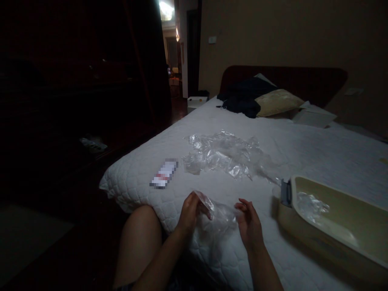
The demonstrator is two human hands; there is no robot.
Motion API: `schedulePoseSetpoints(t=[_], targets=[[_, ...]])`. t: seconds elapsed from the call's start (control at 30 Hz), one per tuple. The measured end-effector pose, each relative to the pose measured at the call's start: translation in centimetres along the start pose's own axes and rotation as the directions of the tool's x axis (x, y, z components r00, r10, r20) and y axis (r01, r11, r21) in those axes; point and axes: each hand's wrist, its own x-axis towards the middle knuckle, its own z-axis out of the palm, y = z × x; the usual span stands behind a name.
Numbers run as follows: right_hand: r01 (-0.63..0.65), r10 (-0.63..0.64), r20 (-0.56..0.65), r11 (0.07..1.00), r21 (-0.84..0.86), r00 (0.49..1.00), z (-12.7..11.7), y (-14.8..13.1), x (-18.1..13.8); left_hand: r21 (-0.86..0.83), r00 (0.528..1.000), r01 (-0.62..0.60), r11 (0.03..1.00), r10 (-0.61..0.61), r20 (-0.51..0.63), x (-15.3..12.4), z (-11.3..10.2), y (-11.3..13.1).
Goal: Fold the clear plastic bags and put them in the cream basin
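L hand [191,211] pinched 1 pc clear plastic [220,220]; R hand [249,224], fingers half-curled, was at its right edge, can't tell if gripping. Crumpled pile [226,155] lay farther off, tub [303,231] near right.

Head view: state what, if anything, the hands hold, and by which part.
Clear plastic film: the left hand grips its upper left edge; the right hand is at its right side, its grip unclear.

Bag [222,222] between my left hand [190,210] and right hand [251,226]; beyond, on bed [169,141], plastic heap [224,151]; rightward, storage box [306,240], wrap [312,207] inside.
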Motion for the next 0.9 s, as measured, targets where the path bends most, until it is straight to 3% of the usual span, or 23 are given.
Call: schedulePoseSetpoints(t=[0.1, 0.23, 0.53, 0.63, 0.7, 0.77, 0.83, 0.9], targets=[[0.025, -0.025, 0.045, 1.000, -0.003, 0.999, 0.0, 0.1, -0.1, -0.009, 0.989, 0.145, 0.989, -0.144, 0.040, 0.4, -0.2, -0.2], [0.057, -0.057, 0.132, 0.998, 0.002, 0.990, -0.1, 0.2, -0.2, 0.081, 0.983, 0.184, 0.980, -0.182, -0.032, 0.8, -0.5, -0.8], [0.140, -0.048, 0.390, 0.967, -0.212, 0.919, -0.6, 0.7, 0.3, 0.378, 0.981, 0.078, 0.923, -0.002, -0.196, 2.2, -1.1, -2.5], [0.310, -0.175, 0.378, 0.890, -0.333, 0.909, -0.4, 0.8, -0.6, 0.414, 0.983, 0.096, 0.905, -0.021, -0.183, 2.5, -1.2, -2.8], [0.536, -0.391, 0.379, 0.713, -0.451, 0.839, -0.3, 1.1, -1.4, 0.418, 0.985, 0.099, 0.903, -0.031, -0.168, 2.6, -1.3, -2.8], [0.729, -0.546, 0.490, 0.435, -0.528, 0.680, -0.2, 1.4, -2.3, 0.412, 0.987, 0.089, 0.907, -0.025, -0.159, 2.7, -1.3, -2.8], [0.841, -0.537, 0.663, 0.189, -0.508, 0.521, -0.1, 1.7, -2.9, 0.399, 0.988, 0.079, 0.914, -0.019, -0.153, 2.7, -1.4, -2.7], [0.890, -0.465, 0.782, 0.028, -0.455, 0.415, 0.1, 1.8, -3.2, 0.387, 0.989, 0.076, 0.919, -0.018, -0.150, 2.7, -1.4, -2.6]])
